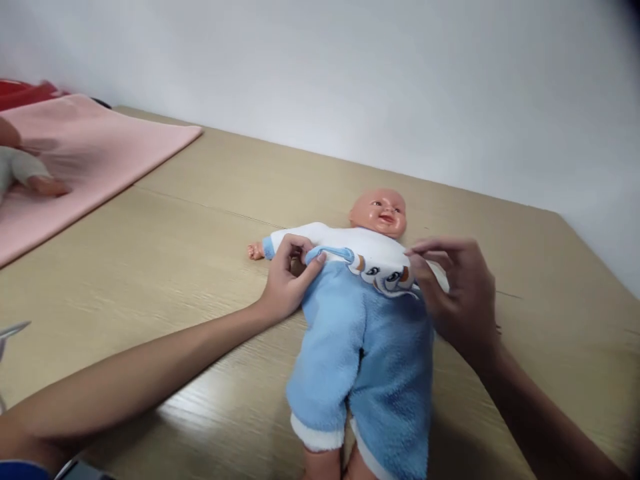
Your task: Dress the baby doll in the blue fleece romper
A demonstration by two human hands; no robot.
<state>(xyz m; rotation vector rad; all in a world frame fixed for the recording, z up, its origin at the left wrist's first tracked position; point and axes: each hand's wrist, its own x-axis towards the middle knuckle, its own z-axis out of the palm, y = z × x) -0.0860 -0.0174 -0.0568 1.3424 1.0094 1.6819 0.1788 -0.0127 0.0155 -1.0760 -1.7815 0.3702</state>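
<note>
A bald baby doll (380, 210) lies on its back on the wooden table, its head away from me. It wears a white shirt (335, 237) with a printed cartoon face and blue trim, and fluffy light-blue pants (330, 347) with white cuffs. At the waist on the left, my left hand (293, 277) pinches the blue-trimmed hem of the shirt between thumb and fingers. Over the right side of the doll's chest is my right hand (457, 293), thumb and forefinger brought together beside the shirt. Whether fabric is between those fingertips cannot be seen.
A pink cloth (110, 143) covers the table's far left, with a partly visible grey-and-skin-coloured shape (30, 173) on it. Behind it is something red (30, 93). A pointed silvery object (15, 330) enters at the left edge. A pale wall (350, 87) borders the table (200, 280).
</note>
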